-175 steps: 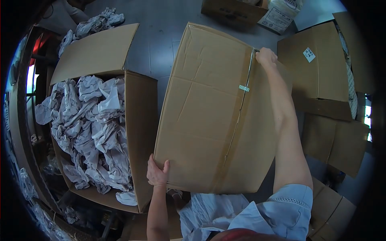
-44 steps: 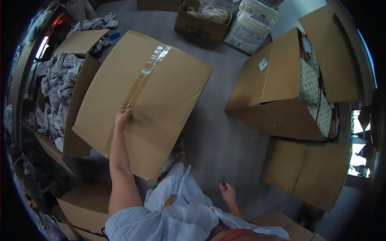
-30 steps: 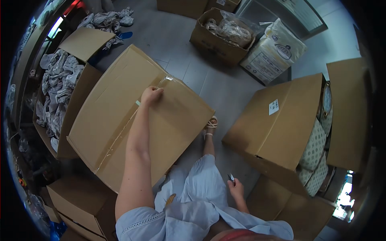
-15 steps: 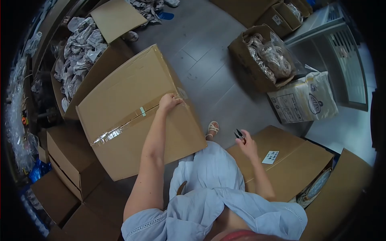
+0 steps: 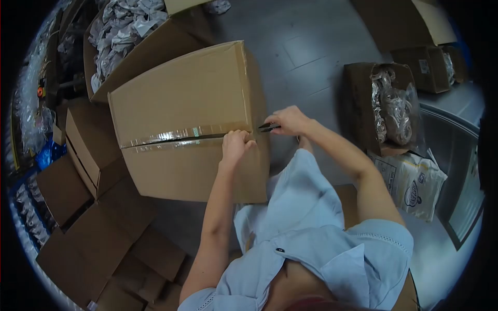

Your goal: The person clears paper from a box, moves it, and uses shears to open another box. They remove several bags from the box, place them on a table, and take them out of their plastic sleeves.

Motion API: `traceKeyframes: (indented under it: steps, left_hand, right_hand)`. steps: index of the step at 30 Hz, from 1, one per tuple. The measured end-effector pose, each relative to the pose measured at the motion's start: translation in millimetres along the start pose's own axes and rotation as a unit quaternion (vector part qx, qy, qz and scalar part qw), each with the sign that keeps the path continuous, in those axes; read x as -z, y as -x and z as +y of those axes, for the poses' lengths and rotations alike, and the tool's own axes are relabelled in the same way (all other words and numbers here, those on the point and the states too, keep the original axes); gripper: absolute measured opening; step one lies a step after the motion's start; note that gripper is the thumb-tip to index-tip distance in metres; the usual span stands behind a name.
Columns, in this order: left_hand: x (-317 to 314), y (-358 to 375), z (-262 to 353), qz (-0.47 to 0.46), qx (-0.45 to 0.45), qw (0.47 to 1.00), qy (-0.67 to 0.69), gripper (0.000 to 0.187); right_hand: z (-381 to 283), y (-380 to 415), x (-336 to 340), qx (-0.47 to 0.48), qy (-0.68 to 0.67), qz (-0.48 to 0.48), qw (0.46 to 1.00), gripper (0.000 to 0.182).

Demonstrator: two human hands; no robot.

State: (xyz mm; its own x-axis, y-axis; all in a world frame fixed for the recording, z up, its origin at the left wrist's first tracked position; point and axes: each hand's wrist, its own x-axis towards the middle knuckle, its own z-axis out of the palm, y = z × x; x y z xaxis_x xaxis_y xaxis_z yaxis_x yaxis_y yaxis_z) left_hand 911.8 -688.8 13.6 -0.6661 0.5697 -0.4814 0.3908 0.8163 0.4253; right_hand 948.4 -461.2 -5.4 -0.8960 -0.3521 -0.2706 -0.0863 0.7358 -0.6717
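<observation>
A large closed cardboard box (image 5: pixel 181 88) lies in front of me, its taped centre seam parted in a dark gap, with clear tape (image 5: pixel 155 139) along both edges. My left hand (image 5: pixel 237 147) has its fingers curled over the flap edge at the near right end of that seam. Just off the box's right side, my right hand (image 5: pixel 293 122) is closed around small black thread snips (image 5: pixel 268 127). Their pointed blades face left, toward the end of the seam. The handle is mostly hidden in my fingers.
A box of crumpled paper (image 5: pixel 129 26) stands behind at the left, and folded-open cartons (image 5: pixel 88 243) crowd the lower left. To the right are a carton of clear-wrapped coils (image 5: pixel 397 111) and a printed white bag (image 5: pixel 410 181). Grey floor (image 5: pixel 306 52) lies between.
My right hand has brought the snips up and left, from beside my leg to the box's right side. My left hand now grips the flap edge, and the seam has opened into a gap.
</observation>
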Motion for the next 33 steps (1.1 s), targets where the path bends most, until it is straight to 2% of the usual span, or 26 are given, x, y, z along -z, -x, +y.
traceKeyframes:
  steps: [1,3,5,9,11,24,29,33]
  left_hand:
    - [2.9,3.2,4.7,-0.005,0.009,1.0,-0.017,0.027]
    - [3.8,-6.1,9.1,0.004,0.026,0.999,-0.033,0.025]
    - [-6.8,-2.1,4.4,0.055,0.006,0.998,-0.024,0.019]
    - [-4.9,-2.5,10.2,0.05,0.032,0.998,-0.025,0.018]
    - [-4.4,-1.6,13.1,0.058,0.041,0.997,-0.017,0.017]
    - [-2.0,0.9,20.1,0.039,0.075,0.996,-0.014,0.017]
    - [-5.1,1.2,18.0,0.031,0.077,0.996,-0.01,0.018]
    - [-5.4,3.0,16.5,0.034,0.075,0.996,-0.021,0.017]
  right_hand:
    - [4.4,-11.0,-3.9,0.042,0.005,-0.043,0.998,0.029]
    - [14.9,-32.2,-0.8,0.102,0.038,-0.049,0.993,0.026]
    - [15.2,-48.3,0.0,0.179,0.067,-0.117,0.975,0.024]
    - [13.4,-70.6,7.7,0.22,0.06,-0.138,0.964,0.022]
    - [15.8,-80.0,3.3,0.28,0.075,-0.164,0.943,0.023]
    - [0.0,-99.3,3.7,0.295,0.086,-0.234,0.922,0.026]
    - [-10.8,-103.0,-8.3,0.297,0.169,-0.264,0.902,0.027]
    - [-25.0,-102.5,2.4,0.313,0.181,-0.271,0.892,0.028]
